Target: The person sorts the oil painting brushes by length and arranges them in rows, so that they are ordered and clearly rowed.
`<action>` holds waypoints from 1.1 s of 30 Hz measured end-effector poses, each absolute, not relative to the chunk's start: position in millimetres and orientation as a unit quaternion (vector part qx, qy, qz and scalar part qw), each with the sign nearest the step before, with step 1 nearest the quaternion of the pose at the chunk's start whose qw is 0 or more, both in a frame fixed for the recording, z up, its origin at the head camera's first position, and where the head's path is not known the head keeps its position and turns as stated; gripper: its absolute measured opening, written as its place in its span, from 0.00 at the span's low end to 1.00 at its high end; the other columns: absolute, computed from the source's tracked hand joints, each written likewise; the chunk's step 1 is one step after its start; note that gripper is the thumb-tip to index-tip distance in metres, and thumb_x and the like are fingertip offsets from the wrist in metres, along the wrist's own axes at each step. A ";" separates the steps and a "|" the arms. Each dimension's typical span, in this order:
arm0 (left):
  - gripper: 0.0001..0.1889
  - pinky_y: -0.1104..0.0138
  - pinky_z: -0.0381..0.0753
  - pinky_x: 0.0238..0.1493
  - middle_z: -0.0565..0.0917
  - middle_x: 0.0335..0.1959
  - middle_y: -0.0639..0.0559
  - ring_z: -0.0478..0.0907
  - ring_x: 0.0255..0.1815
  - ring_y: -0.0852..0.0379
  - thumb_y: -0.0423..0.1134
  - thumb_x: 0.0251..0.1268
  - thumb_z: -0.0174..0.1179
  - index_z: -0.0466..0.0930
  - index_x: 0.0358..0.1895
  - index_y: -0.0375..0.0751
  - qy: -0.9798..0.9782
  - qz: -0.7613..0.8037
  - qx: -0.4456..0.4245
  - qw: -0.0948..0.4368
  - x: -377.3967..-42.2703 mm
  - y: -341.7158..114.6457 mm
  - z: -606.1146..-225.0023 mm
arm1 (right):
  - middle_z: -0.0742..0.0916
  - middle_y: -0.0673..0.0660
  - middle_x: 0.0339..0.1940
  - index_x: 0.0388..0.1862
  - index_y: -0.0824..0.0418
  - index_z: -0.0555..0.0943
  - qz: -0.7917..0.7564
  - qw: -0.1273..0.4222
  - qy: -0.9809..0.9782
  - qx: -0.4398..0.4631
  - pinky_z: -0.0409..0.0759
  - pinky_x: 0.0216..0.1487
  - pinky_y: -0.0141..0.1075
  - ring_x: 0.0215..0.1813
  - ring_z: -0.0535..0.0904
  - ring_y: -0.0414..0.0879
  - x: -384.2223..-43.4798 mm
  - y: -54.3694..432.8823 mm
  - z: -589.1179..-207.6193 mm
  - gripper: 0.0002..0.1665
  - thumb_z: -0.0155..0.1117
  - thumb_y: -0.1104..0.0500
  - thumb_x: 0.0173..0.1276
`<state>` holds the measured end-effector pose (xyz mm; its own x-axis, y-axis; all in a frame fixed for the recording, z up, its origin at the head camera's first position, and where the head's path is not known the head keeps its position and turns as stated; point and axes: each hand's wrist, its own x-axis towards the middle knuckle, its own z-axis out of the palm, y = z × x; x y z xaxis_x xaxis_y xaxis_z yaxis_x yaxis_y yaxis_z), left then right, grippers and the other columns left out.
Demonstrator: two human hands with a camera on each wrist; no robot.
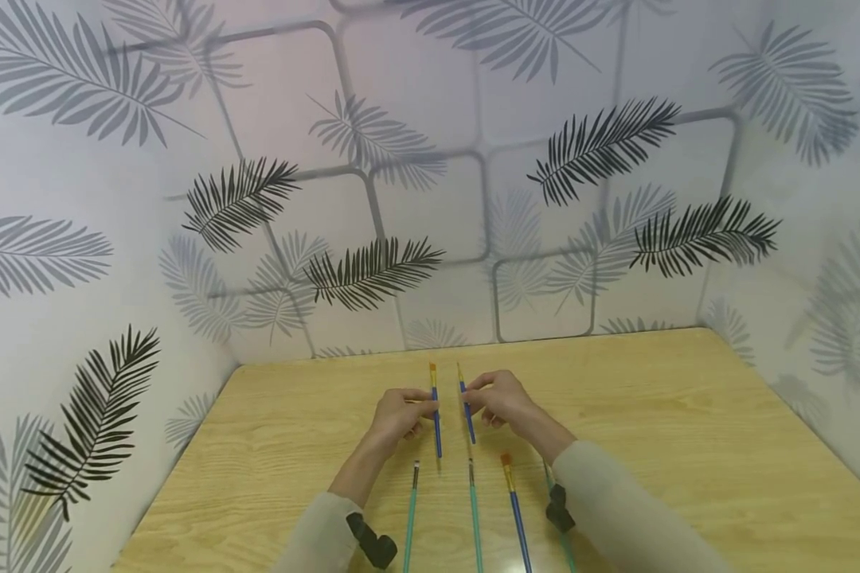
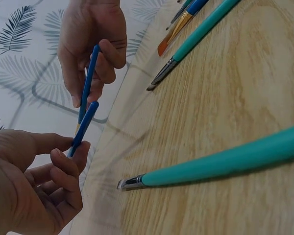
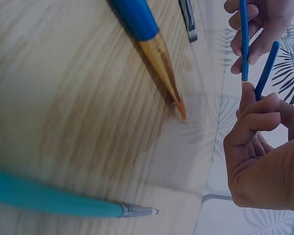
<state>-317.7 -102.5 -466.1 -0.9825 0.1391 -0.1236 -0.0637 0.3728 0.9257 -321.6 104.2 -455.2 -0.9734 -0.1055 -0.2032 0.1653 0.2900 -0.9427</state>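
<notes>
My left hand [image 1: 397, 414] pinches a blue paintbrush [image 1: 437, 430] with a gold ferrule and orange-brown bristles pointing away from me. Beside it, my right hand [image 1: 503, 398] pinches a second, thinner blue paintbrush [image 1: 469, 418], its tip also pointing to the far side. The two brushes are held above the table, side by side with a small gap. In the left wrist view both handle ends show, the left hand [image 2: 44, 181] lower and the right hand [image 2: 93, 44] above. The right wrist view has the right hand [image 3: 259, 152] nearest, its brush handle [image 3: 267, 71] angled upward.
Nearer me on the wooden table [image 1: 294, 461] lie a green brush [image 1: 411, 525] at left, a green brush [image 1: 475, 517] in the middle, a wide blue brush [image 1: 517, 517] and a green brush [image 1: 568, 549] partly under the right sleeve. A leaf-patterned wall [image 1: 437, 302] stands behind.
</notes>
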 end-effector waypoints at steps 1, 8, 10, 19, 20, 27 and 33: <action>0.18 0.75 0.71 0.20 0.89 0.36 0.43 0.71 0.15 0.64 0.38 0.66 0.64 0.81 0.56 0.32 0.824 0.559 0.023 0.091 -317.8 -102.3 -466.1 | 0.89 0.59 0.29 0.48 0.65 0.82 -0.593 0.114 0.797 0.021 0.67 0.16 0.26 0.14 0.72 0.38 -322.6 104.1 -455.3 0.12 0.66 0.61 0.68; 0.17 0.76 0.66 0.16 0.89 0.33 0.44 0.66 0.13 0.66 0.37 0.66 0.65 0.82 0.54 0.30 0.824 0.559 0.022 0.090 -321.5 -98.1 -471.0 | 0.89 0.60 0.30 0.45 0.66 0.82 -0.574 0.121 0.810 0.015 0.66 0.16 0.26 0.15 0.71 0.39 -325.4 105.3 -459.4 0.10 0.65 0.63 0.68; 0.17 0.76 0.65 0.16 0.89 0.32 0.44 0.64 0.11 0.66 0.36 0.66 0.65 0.82 0.53 0.30 0.826 0.557 0.021 0.087 -322.5 -97.3 -472.2 | 0.89 0.60 0.30 0.45 0.67 0.82 -0.572 0.125 0.811 0.008 0.65 0.17 0.26 0.15 0.70 0.38 -324.5 104.7 -459.7 0.10 0.65 0.63 0.69; 0.13 0.75 0.65 0.18 0.89 0.28 0.48 0.64 0.14 0.65 0.38 0.64 0.67 0.86 0.46 0.33 0.849 0.523 0.004 0.078 -330.1 -93.9 -476.6 | 0.90 0.59 0.29 0.41 0.66 0.83 -0.530 0.125 0.839 -0.002 0.73 0.20 0.28 0.18 0.76 0.41 -329.5 99.0 -459.2 0.07 0.66 0.62 0.68; 0.12 0.75 0.64 0.17 0.87 0.26 0.49 0.64 0.14 0.65 0.38 0.64 0.67 0.86 0.45 0.33 0.850 0.521 0.002 0.076 -331.1 -93.8 -476.8 | 0.90 0.59 0.29 0.41 0.65 0.83 -0.523 0.122 0.843 -0.002 0.74 0.21 0.28 0.19 0.77 0.42 -330.9 98.4 -459.2 0.07 0.66 0.62 0.68; 0.09 0.74 0.61 0.15 0.75 0.13 0.55 0.62 0.12 0.65 0.39 0.62 0.68 0.88 0.39 0.36 0.859 0.507 0.002 0.071 -337.8 -93.9 -478.2 | 0.89 0.59 0.28 0.37 0.65 0.84 -0.500 0.114 0.859 0.003 0.75 0.21 0.29 0.20 0.78 0.43 -339.2 94.7 -461.8 0.05 0.67 0.63 0.67; 0.07 0.74 0.62 0.15 0.75 0.13 0.55 0.65 0.12 0.63 0.40 0.61 0.69 0.89 0.36 0.39 0.868 0.491 -0.021 0.066 -342.3 -89.1 -479.1 | 0.87 0.58 0.25 0.33 0.65 0.84 -0.499 0.116 0.858 0.006 0.73 0.19 0.28 0.18 0.76 0.41 -342.8 91.3 -464.2 0.03 0.68 0.64 0.64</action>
<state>-342.3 -89.1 -479.1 -0.9904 0.0293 -0.1352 -0.1008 0.5165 0.8503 -342.8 91.3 -464.2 -0.9728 -0.1066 -0.2055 0.1259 0.5010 -0.8562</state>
